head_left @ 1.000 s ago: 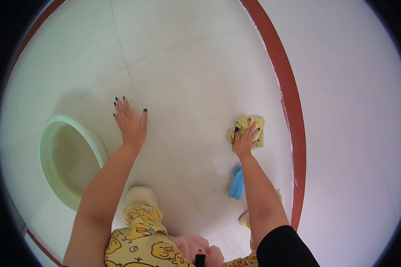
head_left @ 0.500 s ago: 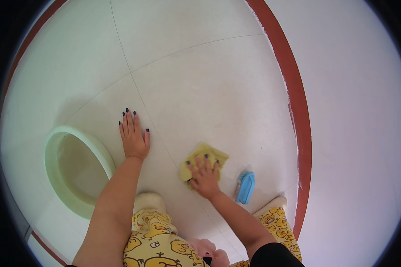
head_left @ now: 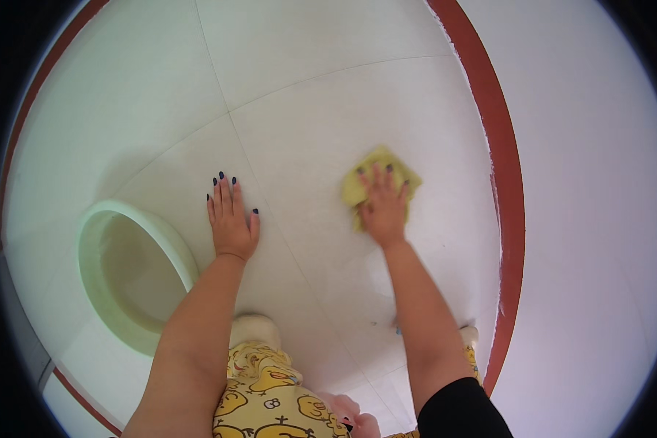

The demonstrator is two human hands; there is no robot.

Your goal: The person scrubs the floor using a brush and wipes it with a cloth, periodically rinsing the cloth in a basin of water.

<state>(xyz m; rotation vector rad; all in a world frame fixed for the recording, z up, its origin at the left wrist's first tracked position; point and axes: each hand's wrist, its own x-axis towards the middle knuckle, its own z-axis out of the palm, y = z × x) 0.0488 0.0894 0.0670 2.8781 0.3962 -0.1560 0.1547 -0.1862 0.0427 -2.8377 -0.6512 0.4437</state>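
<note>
Yellow cloth [head_left: 381,179] — pale-green basin [head_left: 128,274] (white tiles [head_left: 306,87])

Both hands lie palm-down, fingers spread: left hand [head_left: 231,223] flat, right hand [head_left: 382,208] pressing, arms outstretched

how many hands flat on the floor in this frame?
2. The left hand lies palm-down on the bare white tile floor, beside the pale green basin. The right hand presses on the yellow cloth. No other hands show.
</note>
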